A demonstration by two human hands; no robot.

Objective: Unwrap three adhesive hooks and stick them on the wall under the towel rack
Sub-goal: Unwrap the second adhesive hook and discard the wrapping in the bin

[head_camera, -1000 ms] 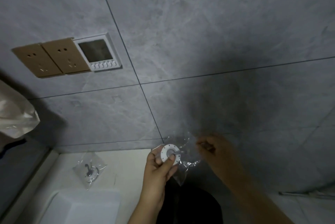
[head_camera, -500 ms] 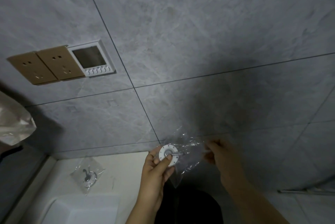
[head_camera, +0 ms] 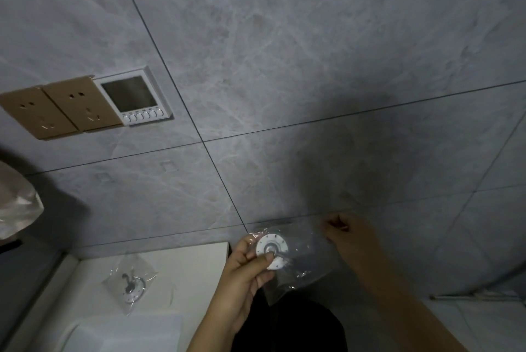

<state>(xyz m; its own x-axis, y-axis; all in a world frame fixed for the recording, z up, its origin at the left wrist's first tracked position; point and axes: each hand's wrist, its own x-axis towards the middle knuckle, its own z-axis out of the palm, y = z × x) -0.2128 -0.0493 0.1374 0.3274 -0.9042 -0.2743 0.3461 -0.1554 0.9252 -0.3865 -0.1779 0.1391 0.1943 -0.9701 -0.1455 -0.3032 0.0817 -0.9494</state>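
My left hand (head_camera: 246,273) pinches a round white adhesive hook (head_camera: 272,250) with a metal centre, still partly inside its clear plastic wrapper (head_camera: 307,263). My right hand (head_camera: 351,240) grips the right edge of that wrapper with closed fingers, to the right of the hook. A second hook in its sealed clear bag (head_camera: 129,283) lies on the white counter (head_camera: 185,266) at the lower left. Grey marble-look wall tiles (head_camera: 284,66) fill the view above. No towel rack is in view.
Two gold wall sockets (head_camera: 57,109) and a white control panel with a screen (head_camera: 132,98) sit on the wall at left. A crumpled plastic bag (head_camera: 17,203) hangs at the left edge. A white basin rim (head_camera: 122,334) shows at the bottom.
My right hand has pulled the wrapper out to the right, stretching it away from the hook. The view has shifted slightly downward and left hand keeps its pinch.
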